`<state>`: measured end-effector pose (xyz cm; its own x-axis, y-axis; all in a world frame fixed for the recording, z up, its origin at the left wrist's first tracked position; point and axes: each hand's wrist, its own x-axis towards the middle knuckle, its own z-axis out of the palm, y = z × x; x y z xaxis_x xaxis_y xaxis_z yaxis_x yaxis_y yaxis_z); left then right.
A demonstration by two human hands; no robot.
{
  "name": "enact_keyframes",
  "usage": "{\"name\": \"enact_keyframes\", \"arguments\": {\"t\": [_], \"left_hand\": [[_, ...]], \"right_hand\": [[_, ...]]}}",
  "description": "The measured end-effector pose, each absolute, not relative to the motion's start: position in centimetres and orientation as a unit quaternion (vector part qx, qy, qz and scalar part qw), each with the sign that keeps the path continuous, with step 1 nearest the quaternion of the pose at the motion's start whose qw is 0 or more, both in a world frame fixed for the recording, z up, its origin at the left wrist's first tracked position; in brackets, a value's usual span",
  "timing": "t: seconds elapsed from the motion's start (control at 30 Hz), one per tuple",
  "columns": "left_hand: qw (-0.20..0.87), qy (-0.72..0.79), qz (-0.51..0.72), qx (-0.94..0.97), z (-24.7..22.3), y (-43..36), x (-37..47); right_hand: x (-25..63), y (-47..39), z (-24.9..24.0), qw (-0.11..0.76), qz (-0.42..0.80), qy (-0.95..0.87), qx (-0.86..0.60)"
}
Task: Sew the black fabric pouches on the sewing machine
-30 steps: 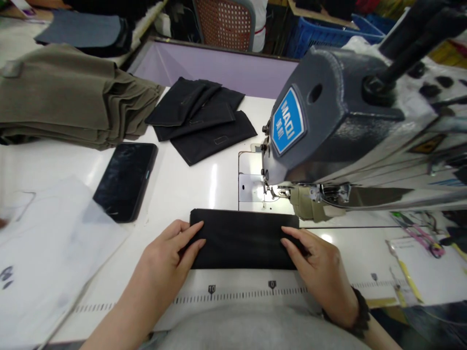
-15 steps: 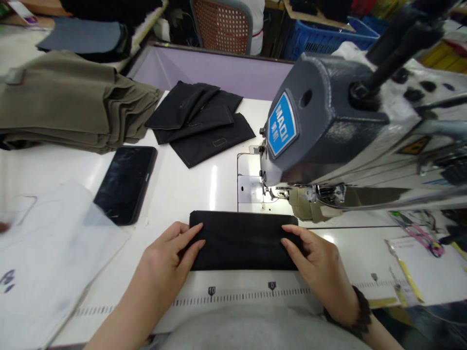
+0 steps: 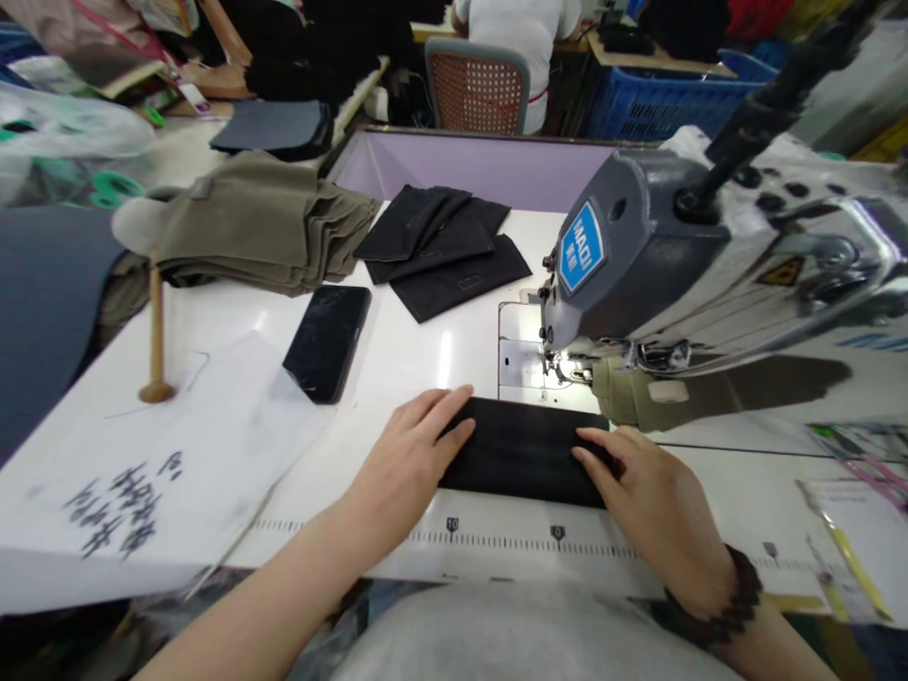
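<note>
The black cloth [image 3: 521,449], lower centre, now slants: the half-open left hand [image 3: 408,454] has shifted over one end, grip unclear; the right hand [image 3: 651,484] pinches the other, so its alignment seems unsettled.

Machine [image 3: 656,241]: blue badge [image 3: 582,248] on its head read "MAQI", Chinese characters beneath; warning triangle [image 3: 782,272] marked its side. Scale [image 3: 505,540] on the near side of the machine: bore "10" and "0". Sheet [image 3: 234,426] left of the machine: carried black handwriting, illegible.

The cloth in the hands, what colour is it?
The cloth is black, seen best in the head view.
</note>
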<state>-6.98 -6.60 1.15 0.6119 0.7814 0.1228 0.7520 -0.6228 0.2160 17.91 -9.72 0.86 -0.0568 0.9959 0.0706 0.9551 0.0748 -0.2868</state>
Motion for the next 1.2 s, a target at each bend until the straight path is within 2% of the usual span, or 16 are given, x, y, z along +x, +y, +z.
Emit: {"name": "enact_keyframes", "arguments": {"t": [0.1, 0.2, 0.37, 0.57, 0.77, 1.0, 1.2], "left_hand": [[0.1, 0.357, 0.038, 0.928, 1.7, -6.1, -6.4], [0.086, 0.388, 0.021, 0.918, 2.1, -6.0, -5.2], [0.035, 0.445, 0.023, 0.894, 2.0, -6.7, -2.5], [-0.011, 0.408, 0.074, 0.91, 0.1, -7.6, -1.2], [0.019, 0.442, 0.12, 0.889, -1.1, -8.1, -1.5], [0.046, 0.464, 0.098, 0.879, -1.2, -7.9, -1.5], [0.006, 0.493, 0.053, 0.869, -1.5, -7.7, -4.5]], "right_hand": [[17.5, -9.8, 1.3, 0.06, -0.011, -0.738, -0.672], [17.0, -9.7, 1.2, 0.071, -0.076, -0.771, -0.629], [16.3, -9.7, -0.4, 0.11, -0.018, -0.854, -0.508], [15.5, -10.1, -0.7, 0.115, 0.003, -0.843, -0.525], [15.2, -10.8, -1.7, 0.11, -0.016, -0.847, -0.521], [15.4, -11.0, -2.1, 0.081, -0.018, -0.839, -0.537], [15.3, -10.9, -1.8, 0.089, -0.015, -0.839, -0.537]]}}
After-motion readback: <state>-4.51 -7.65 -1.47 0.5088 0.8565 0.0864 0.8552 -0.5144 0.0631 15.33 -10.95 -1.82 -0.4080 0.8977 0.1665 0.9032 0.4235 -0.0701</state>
